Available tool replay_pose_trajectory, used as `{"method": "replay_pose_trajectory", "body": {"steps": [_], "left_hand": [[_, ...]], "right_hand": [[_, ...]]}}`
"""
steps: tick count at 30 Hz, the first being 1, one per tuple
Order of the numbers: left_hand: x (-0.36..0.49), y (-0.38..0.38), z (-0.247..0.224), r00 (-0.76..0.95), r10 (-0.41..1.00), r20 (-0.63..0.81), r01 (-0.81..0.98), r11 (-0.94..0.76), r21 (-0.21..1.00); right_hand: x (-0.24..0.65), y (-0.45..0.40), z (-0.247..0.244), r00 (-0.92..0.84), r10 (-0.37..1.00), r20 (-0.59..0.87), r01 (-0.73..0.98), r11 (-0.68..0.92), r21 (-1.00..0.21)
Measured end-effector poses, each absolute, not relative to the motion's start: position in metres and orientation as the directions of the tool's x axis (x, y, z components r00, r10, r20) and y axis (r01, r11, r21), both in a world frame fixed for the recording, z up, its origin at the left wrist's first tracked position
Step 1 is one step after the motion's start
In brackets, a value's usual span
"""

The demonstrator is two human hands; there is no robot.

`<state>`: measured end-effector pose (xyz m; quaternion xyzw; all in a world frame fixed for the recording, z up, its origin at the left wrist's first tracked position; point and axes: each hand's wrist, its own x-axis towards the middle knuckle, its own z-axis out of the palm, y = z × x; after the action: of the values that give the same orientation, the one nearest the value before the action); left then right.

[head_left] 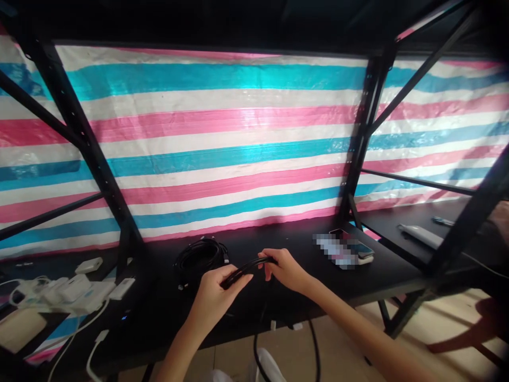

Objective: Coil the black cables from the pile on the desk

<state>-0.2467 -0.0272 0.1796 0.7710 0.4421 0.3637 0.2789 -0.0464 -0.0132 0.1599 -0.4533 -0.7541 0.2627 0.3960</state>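
A black cable (249,266) runs in a bundled arc between my hands above the black shelf. My left hand (218,291) is closed round its left end, thumb along the strands. My right hand (283,267) pinches the other end of the arc between thumb and fingers. Part of the cable hangs in a loose loop below the shelf's front edge. Two light-coloured connectors (297,326) show near that edge, close to the hanging part. Behind my left hand lies a coil of black cables (201,255) with several pale plugs sticking out.
A white power strip with chargers (73,293) and white cables crowds the left side. To the right lie phones (361,248) beside a blurred patch. Black metal posts (91,154) and braces frame the shelf (262,233). A striped plastic sheet (238,122) hangs behind.
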Motion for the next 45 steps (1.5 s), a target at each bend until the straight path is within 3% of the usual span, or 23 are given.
{"method": "replay_pose_trajectory", "body": {"steps": [8, 13, 16, 19, 22, 25, 29, 34, 37, 45], "left_hand": [[-0.289, -0.02, 0.166, 0.322, 0.943, 0.081, 0.547, -0.255, 0.798], [-0.305, -0.024, 0.165, 0.283, 0.958, -0.041, 0.335, -0.059, 0.941], [-0.29, -0.029, 0.163, 0.318, 0.947, -0.049, 0.071, 0.028, 0.997], [-0.262, -0.033, 0.157, 0.367, 0.926, -0.089, -0.136, 0.148, 0.98], [-0.237, -0.033, 0.148, 0.465, 0.868, -0.175, -0.185, 0.288, 0.94], [-0.224, -0.031, 0.139, 0.476, 0.853, -0.213, -0.181, 0.332, 0.926], [-0.222, -0.035, 0.137, 0.463, 0.864, -0.197, -0.192, 0.315, 0.93], [-0.222, -0.046, 0.138, 0.539, 0.819, -0.198, -0.037, 0.257, 0.966], [-0.22, -0.046, 0.134, 0.559, 0.812, -0.166, -0.035, 0.223, 0.974], [-0.25, -0.038, 0.144, 0.407, 0.912, -0.053, -0.181, 0.138, 0.974]], "right_hand": [[-0.007, -0.029, 0.181, -0.191, 0.905, 0.38, 0.434, 0.425, -0.795], [0.022, -0.035, 0.19, -0.143, 0.961, 0.235, 0.291, 0.268, -0.919], [0.019, -0.037, 0.18, -0.213, 0.958, 0.191, 0.113, 0.218, -0.969], [0.001, -0.037, 0.165, -0.11, 0.973, 0.201, -0.175, 0.181, -0.968], [-0.021, -0.036, 0.156, 0.005, 0.994, 0.106, -0.395, 0.1, -0.913], [-0.037, -0.036, 0.155, 0.034, 0.999, 0.02, -0.505, 0.035, -0.863], [-0.046, -0.036, 0.158, 0.135, 0.989, 0.057, -0.514, 0.119, -0.849], [-0.05, -0.036, 0.161, 0.238, 0.964, 0.118, -0.525, 0.23, -0.819], [-0.047, -0.034, 0.167, 0.26, 0.955, 0.139, -0.528, 0.261, -0.808], [-0.002, -0.029, 0.194, 0.16, 0.973, 0.166, -0.267, 0.204, -0.942]]}}
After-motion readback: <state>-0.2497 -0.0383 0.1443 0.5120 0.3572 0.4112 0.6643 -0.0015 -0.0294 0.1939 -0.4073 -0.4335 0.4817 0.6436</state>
